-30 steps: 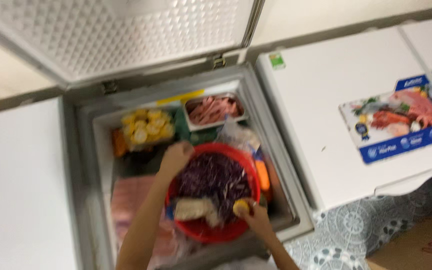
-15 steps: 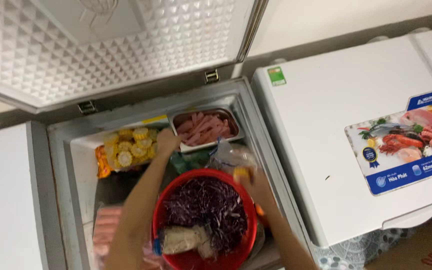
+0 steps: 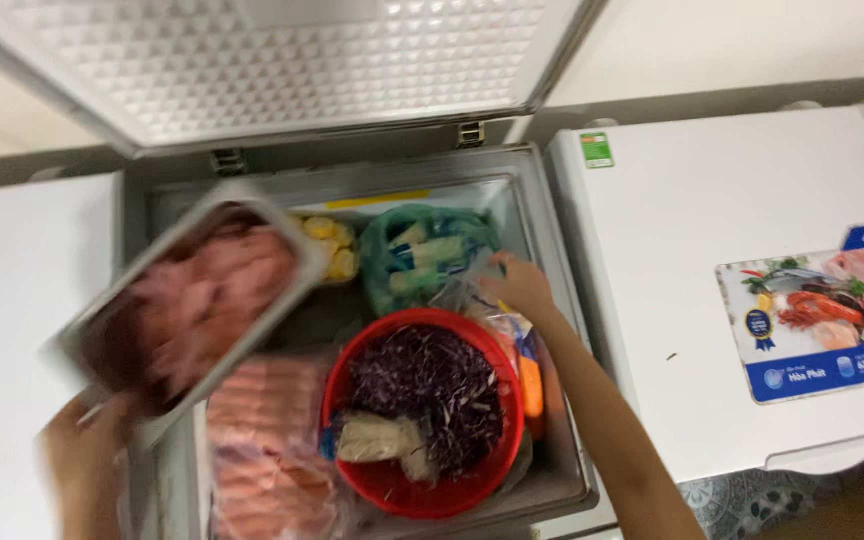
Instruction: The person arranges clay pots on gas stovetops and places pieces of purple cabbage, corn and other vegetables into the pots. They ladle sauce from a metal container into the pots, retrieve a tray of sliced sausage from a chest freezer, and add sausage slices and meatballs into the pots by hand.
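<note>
Left hand (image 3: 87, 450) apparently grips meat tray (image 3: 192, 300); right hand (image 3: 520, 285) clutches plastic bag (image 3: 472, 300).

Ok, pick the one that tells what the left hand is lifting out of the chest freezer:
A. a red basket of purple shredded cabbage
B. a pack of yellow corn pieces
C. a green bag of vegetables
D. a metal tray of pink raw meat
D: the left hand grips the metal tray of pink raw meat at its lower corner, tilted above the chest freezer, while the red basket sits inside.

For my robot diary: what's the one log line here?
left hand: lifts meat tray | right hand: on clear bag | freezer: open
</note>
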Demonstrator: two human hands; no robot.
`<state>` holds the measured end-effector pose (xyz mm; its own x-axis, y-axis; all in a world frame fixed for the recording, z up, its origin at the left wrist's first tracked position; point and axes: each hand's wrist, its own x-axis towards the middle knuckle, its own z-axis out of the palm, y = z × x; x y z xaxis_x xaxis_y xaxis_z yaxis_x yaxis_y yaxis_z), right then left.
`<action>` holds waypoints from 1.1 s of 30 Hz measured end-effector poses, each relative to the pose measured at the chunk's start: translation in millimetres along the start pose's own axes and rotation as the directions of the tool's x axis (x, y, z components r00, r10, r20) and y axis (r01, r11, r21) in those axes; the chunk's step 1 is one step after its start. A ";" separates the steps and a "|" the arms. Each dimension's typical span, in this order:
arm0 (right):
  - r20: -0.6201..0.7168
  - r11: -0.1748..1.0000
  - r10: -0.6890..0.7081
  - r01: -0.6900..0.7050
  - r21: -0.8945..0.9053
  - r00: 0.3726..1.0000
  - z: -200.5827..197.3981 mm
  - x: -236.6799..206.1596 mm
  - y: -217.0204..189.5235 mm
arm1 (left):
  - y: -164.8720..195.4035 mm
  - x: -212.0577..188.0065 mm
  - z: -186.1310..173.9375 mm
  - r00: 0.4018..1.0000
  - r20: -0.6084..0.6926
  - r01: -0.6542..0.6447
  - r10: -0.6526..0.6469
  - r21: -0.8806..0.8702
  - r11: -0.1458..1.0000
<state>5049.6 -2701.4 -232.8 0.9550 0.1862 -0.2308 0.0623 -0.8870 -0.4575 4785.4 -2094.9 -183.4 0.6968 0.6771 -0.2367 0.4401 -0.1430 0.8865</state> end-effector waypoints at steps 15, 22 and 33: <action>-0.053 0.947 0.014 -0.030 -0.320 0.998 -0.3 -1.5 -56.7 | -139.1 -34.9 -133.4 0.874 -0.483 -0.249 -0.056 -0.543 0.802; -0.615 0.980 0.038 0.092 0.179 0.788 -74.5 -20.1 -37.8 | -159.5 -103.1 -84.2 0.861 -0.504 -0.355 -0.062 -0.685 0.637; -0.410 0.691 -0.570 0.685 0.229 0.712 -269.3 -100.9 -213.4 | 90.6 -192.4 71.6 0.907 -0.057 -0.411 0.417 -0.335 0.848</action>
<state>5017.9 -2644.7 119.4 0.7632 0.4654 0.4483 0.6313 -0.3888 -0.6711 4731.8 -2289.8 -86.0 0.7834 0.5956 0.1775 -0.1027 -0.1576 0.9821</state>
